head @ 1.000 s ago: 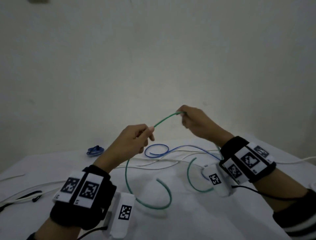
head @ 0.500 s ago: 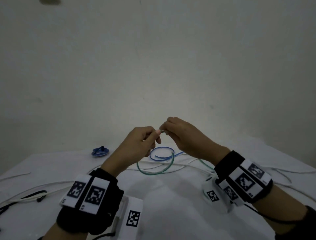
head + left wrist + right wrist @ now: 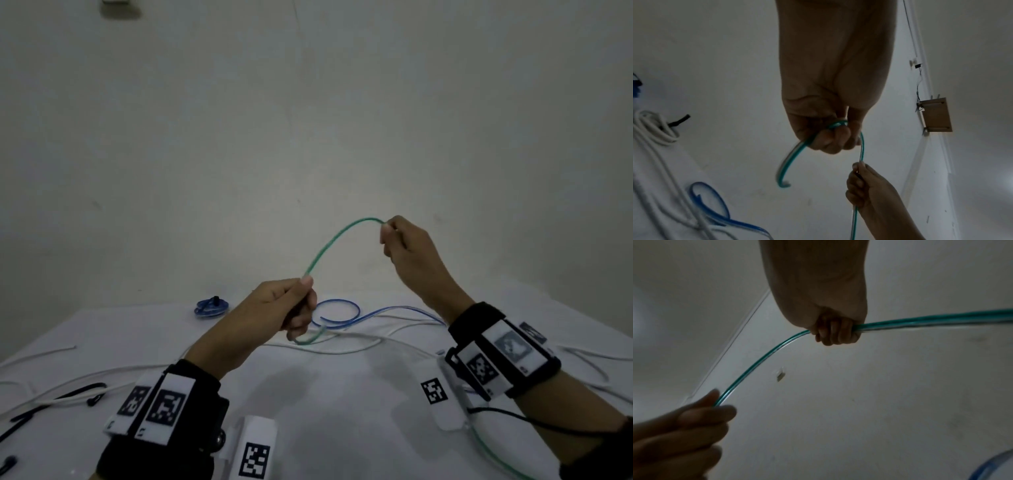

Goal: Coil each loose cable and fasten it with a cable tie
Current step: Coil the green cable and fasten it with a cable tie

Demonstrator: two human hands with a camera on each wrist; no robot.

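Note:
A thin green cable (image 3: 334, 240) arches in the air between both hands above the white table (image 3: 342, 411). My left hand (image 3: 291, 308) grips it with curled fingers, and a short curved end (image 3: 789, 160) hangs below the fist. My right hand (image 3: 399, 240), raised higher and to the right, holds the cable in a closed fist (image 3: 835, 332); the cable runs on past that hand toward the lower right (image 3: 493, 455). A loose blue cable (image 3: 339, 313) lies looped on the table behind my left hand.
A coiled blue cable (image 3: 210, 306) with a black tie sits at the table's back left. Several white cables (image 3: 359, 342) trail across the table, and one white coil (image 3: 653, 128) lies tied. Black cable ties (image 3: 61, 399) lie at the left edge. A plain wall stands behind.
Half a second ago both hands met close together with a small green loop below. The right hand has since risen up and right, drawing out an arch of green cable.

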